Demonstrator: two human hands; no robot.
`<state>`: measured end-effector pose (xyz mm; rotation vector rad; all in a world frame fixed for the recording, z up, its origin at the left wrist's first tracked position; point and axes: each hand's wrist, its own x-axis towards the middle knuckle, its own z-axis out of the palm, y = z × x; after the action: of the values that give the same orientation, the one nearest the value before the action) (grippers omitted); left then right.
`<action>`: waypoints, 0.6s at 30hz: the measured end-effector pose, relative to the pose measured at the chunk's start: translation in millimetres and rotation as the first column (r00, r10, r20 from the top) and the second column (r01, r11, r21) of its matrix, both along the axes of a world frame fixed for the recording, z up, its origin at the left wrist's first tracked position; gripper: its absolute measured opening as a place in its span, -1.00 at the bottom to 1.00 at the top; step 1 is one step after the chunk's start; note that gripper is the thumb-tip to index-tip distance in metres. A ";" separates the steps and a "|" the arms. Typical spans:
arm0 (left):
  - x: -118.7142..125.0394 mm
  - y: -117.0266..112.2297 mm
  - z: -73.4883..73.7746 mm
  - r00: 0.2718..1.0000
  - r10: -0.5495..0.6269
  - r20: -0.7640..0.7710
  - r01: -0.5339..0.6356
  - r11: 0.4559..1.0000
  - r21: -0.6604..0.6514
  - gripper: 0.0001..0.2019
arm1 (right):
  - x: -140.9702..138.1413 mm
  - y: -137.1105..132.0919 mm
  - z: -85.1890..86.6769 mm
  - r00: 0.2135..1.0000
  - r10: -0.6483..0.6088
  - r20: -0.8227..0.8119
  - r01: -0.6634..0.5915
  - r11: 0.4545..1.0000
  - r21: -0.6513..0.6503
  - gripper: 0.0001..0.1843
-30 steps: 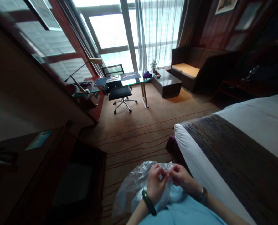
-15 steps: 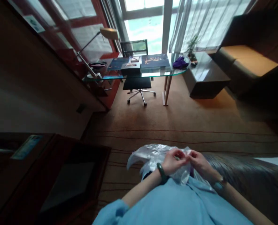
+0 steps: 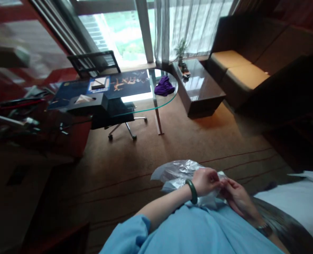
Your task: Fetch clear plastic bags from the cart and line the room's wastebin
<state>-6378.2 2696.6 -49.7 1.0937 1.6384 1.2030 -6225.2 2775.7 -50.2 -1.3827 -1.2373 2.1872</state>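
A crumpled clear plastic bag (image 3: 173, 173) is held in front of my body over the carpet. My left hand (image 3: 205, 181), with a green bangle on its wrist, grips the bag's edge with closed fingers. My right hand (image 3: 235, 195), with a watch on its wrist, pinches the same edge right beside the left, fingertips touching. My light blue sleeves and shirt fill the bottom of the view.
A glass desk (image 3: 163, 104) with a purple cloth (image 3: 164, 86), a tissue box (image 3: 86, 103) and an office chair (image 3: 111, 118) stands ahead left. A dark coffee table (image 3: 201, 95) and sofa (image 3: 241, 68) are at the back right. The bed corner (image 3: 301, 203) is at my right.
The view has swung and moved closer to the desk; the bed now shows only at the lower right. Both hands stay together on the bag's edge.
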 end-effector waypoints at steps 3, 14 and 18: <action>-38.4 74.5 5.3 0.997 0.075 -0.020 -0.076 0.997 -0.022 -0.78 | -47.8 81.9 5.2 0.999 -0.001 -0.038 0.000 0.999 -0.038 -0.46; -190.0 250.9 10.4 0.901 0.423 0.097 -0.420 0.906 -0.056 -0.68 | -240.1 303.3 8.1 0.885 0.408 -0.224 -0.409 0.911 0.044 -0.45; -261.4 315.0 -3.0 0.862 0.441 0.251 -0.443 0.895 -0.052 -0.64 | -310.5 373.7 5.2 0.886 0.435 -0.161 -0.435 0.900 0.037 -0.50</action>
<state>-6639.6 3011.6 -52.7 0.5387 1.7273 1.5722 -6535.7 3149.4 -45.0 -0.9606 -1.6046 2.5277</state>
